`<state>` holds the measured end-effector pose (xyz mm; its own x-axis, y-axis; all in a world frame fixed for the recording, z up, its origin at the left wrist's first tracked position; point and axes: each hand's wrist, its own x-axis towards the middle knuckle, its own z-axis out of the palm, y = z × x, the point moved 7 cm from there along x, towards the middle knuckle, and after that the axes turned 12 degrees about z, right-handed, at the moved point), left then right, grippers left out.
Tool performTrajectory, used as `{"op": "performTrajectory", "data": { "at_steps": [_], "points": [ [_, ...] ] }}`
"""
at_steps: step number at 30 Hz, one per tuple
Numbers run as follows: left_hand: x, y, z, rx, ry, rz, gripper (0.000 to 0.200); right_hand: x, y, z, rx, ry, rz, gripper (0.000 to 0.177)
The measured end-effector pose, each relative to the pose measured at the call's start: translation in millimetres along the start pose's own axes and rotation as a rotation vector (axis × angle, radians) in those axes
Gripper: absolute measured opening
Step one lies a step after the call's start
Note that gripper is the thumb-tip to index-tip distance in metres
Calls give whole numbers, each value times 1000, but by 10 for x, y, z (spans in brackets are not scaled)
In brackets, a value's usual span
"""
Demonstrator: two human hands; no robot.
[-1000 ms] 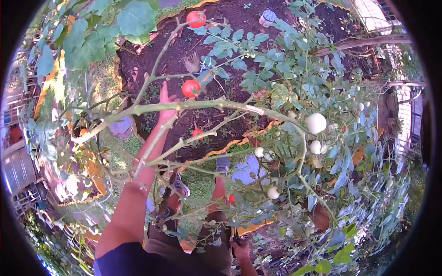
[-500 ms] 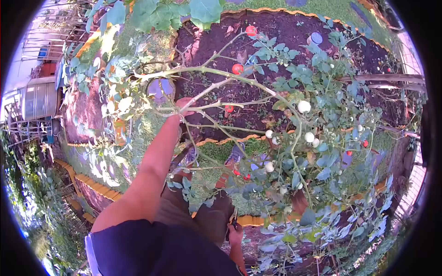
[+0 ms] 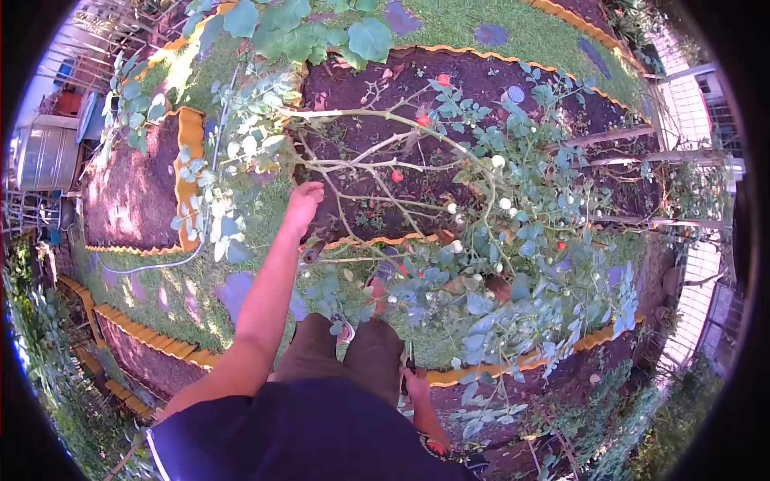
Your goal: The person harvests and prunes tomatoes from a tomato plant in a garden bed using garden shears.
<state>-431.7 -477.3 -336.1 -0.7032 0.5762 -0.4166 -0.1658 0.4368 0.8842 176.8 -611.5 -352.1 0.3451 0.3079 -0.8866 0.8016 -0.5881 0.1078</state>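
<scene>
Away from the fork of the side branches (image 3: pixel 325 168), which it overlapped half a second ago, the left hand (image 3: pixel 303 205) has come back and now shows just below them in the head view, while more of the garden has entered the picture. Its fingers (image 3: pixel 315 191) are curled inward, but I cannot tell whether they grip anything. Low down beside the dark trousers (image 3: pixel 373 345), the right hand (image 3: pixel 417 386) has its fingers closed round a dark-handled tool (image 3: pixel 410 365), whose thin tip points up. Across the middle, in front of the soil bed (image 3: pixel 345 84), stretches the tomato plant (image 3: pixel 525 232): its bare main stem (image 3: pixel 341 113) arches from upper left toward the right, where the foliage thickens. Red tomatoes (image 3: pixel 443 79) show in a loose line, one near the top, another beside the arch and a third below it, close to the side branches. Pale tomatoes (image 3: pixel 498 161) hang farther right, among or beside the leaves. Behind the foliage, on the soil, is a blue-topped container (image 3: pixel 513 94). Orange edging (image 3: pixel 190 172) borders the beds, grass (image 3: pixel 184 276) lies between them, and a metal drum (image 3: pixel 46 158) stands at the far left.
</scene>
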Motion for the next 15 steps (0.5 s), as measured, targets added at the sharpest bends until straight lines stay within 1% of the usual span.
{"op": "performTrajectory", "data": {
  "at_steps": [3,6,8,10,11,13,15],
  "points": [
    [-548,412,16,32,-104,226,27,-173,-28,90,13,-75,-14,77],
    [-1452,860,-37,-10,-251,278,29,-284,47,162,-117,46,-108,79],
    [-2171,1057,-154,29,-385,324,32,-360,198,208,-139,37,-128,77],
    [-2844,1065,-343,144,-589,429,33,-461,290,234,-161,63,-158,77],
    [-3180,1023,-446,205,-693,480,34,-464,366,265,-184,32,-130,76],
    [-3646,437,-746,252,-886,296,40,-416,523,317,-225,-33,-73,75],
    [-3983,-395,-1221,516,-850,349,42,-622,554,245,-260,21,-98,74]
  ]
}}
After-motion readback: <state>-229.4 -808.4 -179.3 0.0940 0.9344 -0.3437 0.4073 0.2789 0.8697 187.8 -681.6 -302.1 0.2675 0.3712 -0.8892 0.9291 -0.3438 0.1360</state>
